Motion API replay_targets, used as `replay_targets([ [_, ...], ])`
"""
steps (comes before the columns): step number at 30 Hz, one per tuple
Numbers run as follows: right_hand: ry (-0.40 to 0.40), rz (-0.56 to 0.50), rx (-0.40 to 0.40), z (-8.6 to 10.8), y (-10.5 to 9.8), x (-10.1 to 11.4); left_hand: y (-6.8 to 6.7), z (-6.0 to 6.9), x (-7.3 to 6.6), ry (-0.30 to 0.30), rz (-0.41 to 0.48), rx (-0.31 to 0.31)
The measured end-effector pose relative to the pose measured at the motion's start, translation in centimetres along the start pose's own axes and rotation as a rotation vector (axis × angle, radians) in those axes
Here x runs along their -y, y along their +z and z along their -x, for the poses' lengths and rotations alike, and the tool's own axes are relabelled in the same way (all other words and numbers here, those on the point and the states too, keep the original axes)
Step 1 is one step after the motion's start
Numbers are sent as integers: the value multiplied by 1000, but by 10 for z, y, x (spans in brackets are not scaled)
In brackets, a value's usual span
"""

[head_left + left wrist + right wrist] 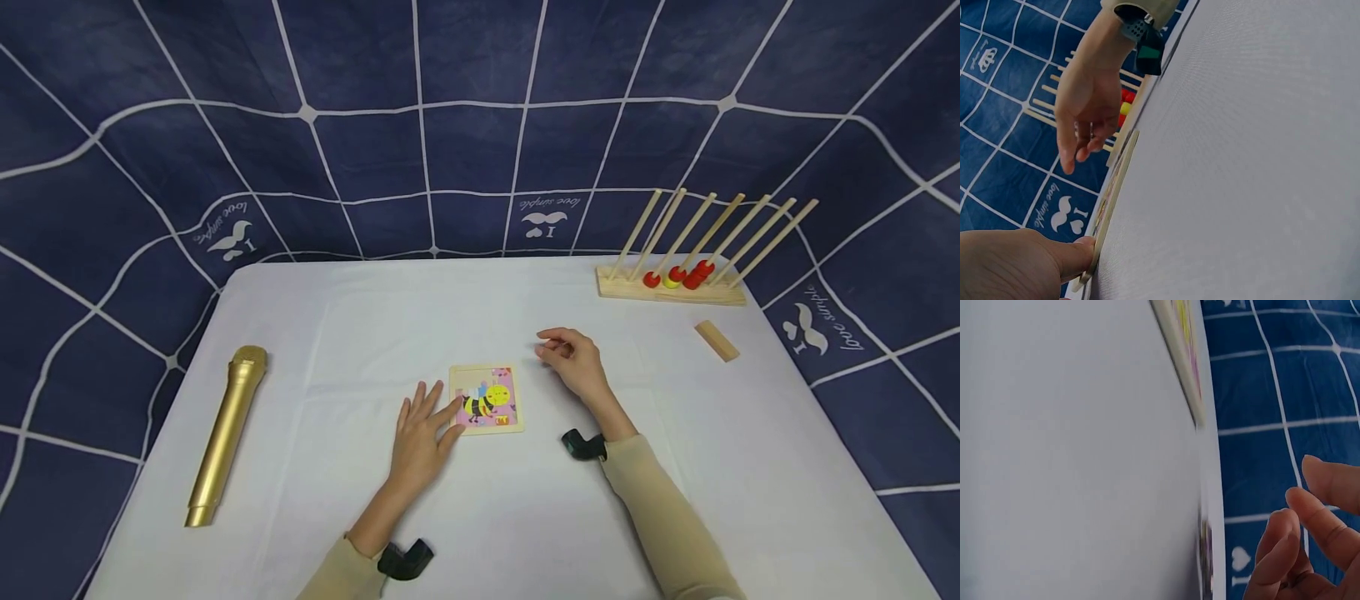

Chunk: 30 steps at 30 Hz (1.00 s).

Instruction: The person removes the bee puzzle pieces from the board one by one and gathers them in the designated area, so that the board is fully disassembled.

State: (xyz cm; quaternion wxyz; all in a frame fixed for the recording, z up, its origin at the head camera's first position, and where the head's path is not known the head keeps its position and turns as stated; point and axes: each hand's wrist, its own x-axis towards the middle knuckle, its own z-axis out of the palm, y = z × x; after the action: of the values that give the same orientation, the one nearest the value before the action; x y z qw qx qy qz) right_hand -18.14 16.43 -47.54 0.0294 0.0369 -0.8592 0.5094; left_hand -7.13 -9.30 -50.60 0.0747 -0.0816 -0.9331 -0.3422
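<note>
A square wooden bee puzzle (pixel 496 397) lies flat on the white table, bare wood showing at its upper left. My left hand (pixel 420 439) rests at its left side, fingers spread. Its thumb (pixel 1077 257) touches the puzzle's frame (pixel 1117 187) in the left wrist view. To the right of the puzzle, my right hand (pixel 576 365) hovers with loosely bent fingers. Nothing shows between those fingertips in the right wrist view, where a blurred, thin coloured piece (pixel 1205 559) appears low by the table edge; the head view does not show it.
A gold microphone (pixel 228 433) lies at the left. At the back right stands a wooden rod counter (pixel 618 287) with red and yellow beads. A small wooden block (pixel 717 341) lies in front of it. Dark blue gridded cloth (pixel 480 150) hangs behind the table.
</note>
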Motion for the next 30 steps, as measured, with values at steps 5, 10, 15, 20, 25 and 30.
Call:
replay_targets([
  [5,-23,-54,79,7,19,10,1,0,-1,8,12,-8],
  [10,-42,-42,124,11,29,13,0,0,-1,6,14,0],
  [15,-87,-10,136,12,34,11,0,0,0,-6,11,12],
  [20,-122,62,159,12,38,4,0,0,1,-8,17,10],
  [25,-138,103,156,13,41,-1,1,0,1,0,14,-1],
  [30,-164,144,142,14,42,-2,2,0,1,-6,15,4],
])
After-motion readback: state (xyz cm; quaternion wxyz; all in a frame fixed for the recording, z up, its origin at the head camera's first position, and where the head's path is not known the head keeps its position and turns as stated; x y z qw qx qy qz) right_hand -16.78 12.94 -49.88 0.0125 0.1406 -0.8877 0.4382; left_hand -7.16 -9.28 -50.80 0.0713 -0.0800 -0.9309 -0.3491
